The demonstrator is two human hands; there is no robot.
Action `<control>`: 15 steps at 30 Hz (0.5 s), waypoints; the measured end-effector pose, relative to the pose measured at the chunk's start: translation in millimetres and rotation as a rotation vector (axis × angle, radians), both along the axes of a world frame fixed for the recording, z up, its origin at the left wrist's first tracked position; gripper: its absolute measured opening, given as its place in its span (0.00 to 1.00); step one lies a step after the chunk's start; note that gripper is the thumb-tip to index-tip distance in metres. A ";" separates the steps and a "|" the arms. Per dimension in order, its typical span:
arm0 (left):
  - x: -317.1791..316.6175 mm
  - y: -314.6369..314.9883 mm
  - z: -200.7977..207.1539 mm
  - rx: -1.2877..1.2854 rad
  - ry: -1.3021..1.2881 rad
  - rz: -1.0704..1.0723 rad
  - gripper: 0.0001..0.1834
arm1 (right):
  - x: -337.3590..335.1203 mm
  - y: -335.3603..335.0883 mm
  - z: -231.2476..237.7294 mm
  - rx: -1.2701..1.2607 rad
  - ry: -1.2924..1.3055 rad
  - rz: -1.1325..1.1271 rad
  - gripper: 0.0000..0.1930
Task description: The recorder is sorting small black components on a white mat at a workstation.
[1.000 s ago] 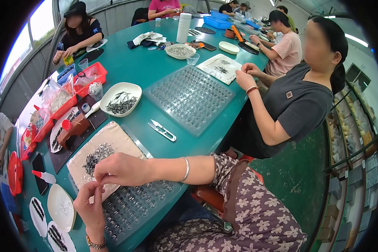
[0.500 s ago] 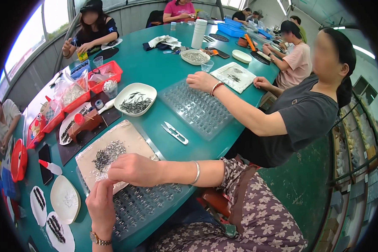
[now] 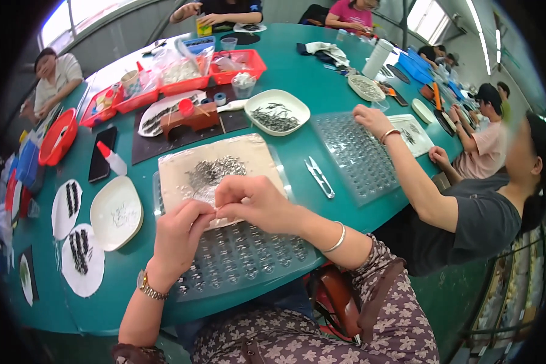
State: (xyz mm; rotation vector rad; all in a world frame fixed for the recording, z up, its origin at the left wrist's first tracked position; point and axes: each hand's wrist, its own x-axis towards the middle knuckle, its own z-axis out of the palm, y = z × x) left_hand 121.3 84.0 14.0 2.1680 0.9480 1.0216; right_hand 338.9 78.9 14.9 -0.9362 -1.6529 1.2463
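My left hand (image 3: 181, 233), with a watch at its wrist, and my right hand (image 3: 258, 203), with a silver bangle, meet fingertip to fingertip. Both pinch over the near edge of a cream cloth-covered board (image 3: 182, 161); whatever lies between the fingertips is too small to make out. Just beyond my hands, a pile of small, slim dark and silvery pieces (image 3: 215, 171) is spread on the board. The board rests on a clear plastic tray with rounded hollows (image 3: 249, 255), whose near part shows below my hands.
Right of the board lie white thread snips (image 3: 319, 177). Beyond it stands a white dish (image 3: 300, 108) of dark slivers; leftward are another white dish (image 3: 116, 227), a glue bottle (image 3: 113, 161) and a phone (image 3: 103, 155). A co-worker's hand (image 3: 373, 121) is over a second clear tray (image 3: 352, 158).
The view has swung left, shifting the table's things rightward in the picture. My hands stay together at the board's near edge, their fingertips still pinched.
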 end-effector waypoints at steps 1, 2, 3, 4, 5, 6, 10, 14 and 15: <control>-6.2 -2.1 -4.1 -0.011 -0.013 0.008 0.06 | -5.8 0.7 -3.0 -0.090 0.059 0.025 0.07; -9.3 -0.6 -6.1 -0.023 -0.016 0.029 0.06 | -6.2 3.2 -3.6 -0.103 0.056 0.046 0.07; -12.4 1.4 -7.6 -0.097 -0.025 0.015 0.06 | -5.3 7.0 -3.4 -0.034 0.014 0.003 0.07; -15.9 2.5 -9.7 -0.170 -0.035 0.000 0.06 | -3.9 11.7 -3.6 0.038 -0.027 -0.039 0.07; -17.5 3.6 -10.1 -0.175 -0.041 0.009 0.06 | 0.5 16.8 -3.8 0.059 0.029 -0.119 0.06; -18.6 5.1 -10.4 -0.224 -0.076 0.012 0.05 | 5.5 22.5 -5.2 0.081 0.084 -0.199 0.05; -24.8 6.0 -9.7 -0.352 -0.185 0.031 0.04 | 16.1 41.5 -4.9 0.215 -0.258 -0.505 0.03; -27.8 11.7 -0.6 -0.443 -0.265 0.013 0.02 | 14.0 61.0 -4.7 0.277 -0.437 -0.406 0.04; -29.8 12.6 2.6 -0.425 -0.270 0.019 0.02 | 11.6 65.7 -2.3 0.296 -0.436 -0.400 0.04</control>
